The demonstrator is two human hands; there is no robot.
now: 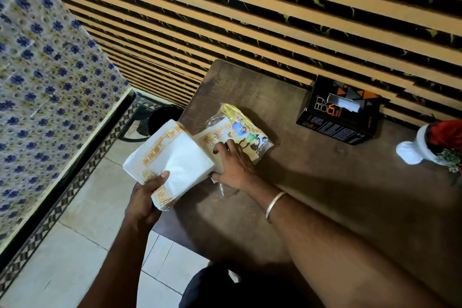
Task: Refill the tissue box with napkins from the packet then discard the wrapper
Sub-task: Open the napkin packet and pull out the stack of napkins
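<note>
My left hand (145,197) grips a thick stack of white napkins (172,160) with orange borders, held past the table's left edge. My right hand (235,162) presses down on the clear, colourfully printed packet (247,130), which lies on the brown table with some napkins still inside. The black tissue box (337,112) stands at the back of the table against the wall, to the right of the packet, with a white tissue showing in its top slot.
The brown table (325,195) stands against a striped orange-and-black wall. A white vase with red flowers (430,147) lies at the right edge. A black waste bin (162,117) stands on the tiled floor left of the table, beside a blue-flowered surface.
</note>
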